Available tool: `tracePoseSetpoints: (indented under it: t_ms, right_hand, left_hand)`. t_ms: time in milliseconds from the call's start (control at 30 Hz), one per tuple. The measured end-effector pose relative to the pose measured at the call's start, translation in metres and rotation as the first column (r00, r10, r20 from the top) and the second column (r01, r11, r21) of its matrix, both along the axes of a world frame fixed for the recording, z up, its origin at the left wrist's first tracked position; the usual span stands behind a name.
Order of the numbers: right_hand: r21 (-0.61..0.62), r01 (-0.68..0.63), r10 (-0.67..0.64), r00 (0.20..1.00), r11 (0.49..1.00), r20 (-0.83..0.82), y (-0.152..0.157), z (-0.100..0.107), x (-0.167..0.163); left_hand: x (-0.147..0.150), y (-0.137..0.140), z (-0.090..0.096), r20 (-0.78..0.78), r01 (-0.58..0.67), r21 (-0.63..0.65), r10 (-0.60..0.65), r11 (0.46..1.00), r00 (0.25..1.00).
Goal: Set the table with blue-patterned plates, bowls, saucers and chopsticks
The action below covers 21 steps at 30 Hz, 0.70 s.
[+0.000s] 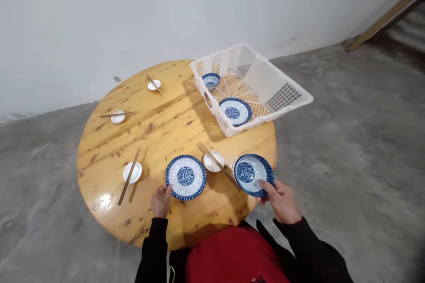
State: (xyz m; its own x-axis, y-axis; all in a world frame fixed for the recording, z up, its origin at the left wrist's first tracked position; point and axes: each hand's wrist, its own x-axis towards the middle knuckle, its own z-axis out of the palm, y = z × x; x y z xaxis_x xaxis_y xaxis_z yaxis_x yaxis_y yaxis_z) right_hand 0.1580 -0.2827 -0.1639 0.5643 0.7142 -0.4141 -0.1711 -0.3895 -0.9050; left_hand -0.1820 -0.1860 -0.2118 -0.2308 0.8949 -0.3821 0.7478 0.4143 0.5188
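Observation:
My left hand [161, 201] is closed on the near left rim of a blue-and-white plate [186, 177], thumb on top. Whether the plate rests on the table or hangs just above it, I cannot tell. At the table's right edge, my right hand [281, 201] grips a blue-and-white bowl [247, 172] with the thumb inside its rim. The bowl tilts to the left, and doubled edges suggest another bowl nested under it. Between the hands sits a small white dish [211, 164] with a pair of chopsticks [219, 163] across it, their near ends hidden by the bowl.
A white plastic basket [279, 82] stands at the table's back right, holding a blue bowl [211, 81] and a blue-rimmed plate [235, 112]. Along the left of the round wooden table [159, 130] lie several small dishes [133, 172] with chopsticks. A white wall [133, 13] rises behind.

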Motion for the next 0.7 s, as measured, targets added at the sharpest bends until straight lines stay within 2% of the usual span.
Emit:
tracePoseSetpoints:
  t_ms: [133, 200, 300, 400, 533, 633, 700]
  right_hand:
    - [0.003, -0.095, 0.095, 0.995, 0.995, 0.018, 0.012, 0.013, 0.018]
    - [-0.005, -0.156, 0.156, 0.987, 0.988, 0.037, 0.019, 0.020, 0.028]
    - [-0.007, -0.263, 0.263, 0.963, 0.965, 0.063, 0.032, 0.029, 0.044]
    - [0.018, -0.384, 0.383, 0.923, 0.923, 0.045, 0.046, 0.033, 0.056]
    - [0.048, -0.508, 0.509, 0.861, 0.860, -0.015, 0.068, 0.041, 0.066]
    - [0.074, -0.506, 0.509, 0.860, 0.859, -0.025, 0.082, 0.055, 0.070]
    - [0.094, -0.479, 0.483, 0.875, 0.873, -0.019, 0.089, 0.067, 0.072]
  left_hand:
    - [0.009, -0.006, 0.014, -0.086, -0.020, 0.019, 0.021, 1.000, 0.996]
    - [0.015, -0.012, 0.023, -0.124, -0.083, 0.037, 0.087, 0.996, 0.988]
    - [0.025, -0.022, 0.033, -0.126, -0.185, 0.141, 0.203, 0.973, 0.971]
    - [0.036, -0.035, 0.036, -0.025, -0.246, 0.225, 0.258, 0.943, 0.966]
    - [0.060, -0.049, 0.036, 0.133, -0.287, 0.243, 0.261, 0.927, 0.956]
    - [0.081, -0.051, 0.035, 0.251, -0.298, 0.256, 0.235, 0.920, 0.939]
    - [0.089, -0.047, 0.033, 0.290, -0.262, 0.281, 0.179, 0.923, 0.940]
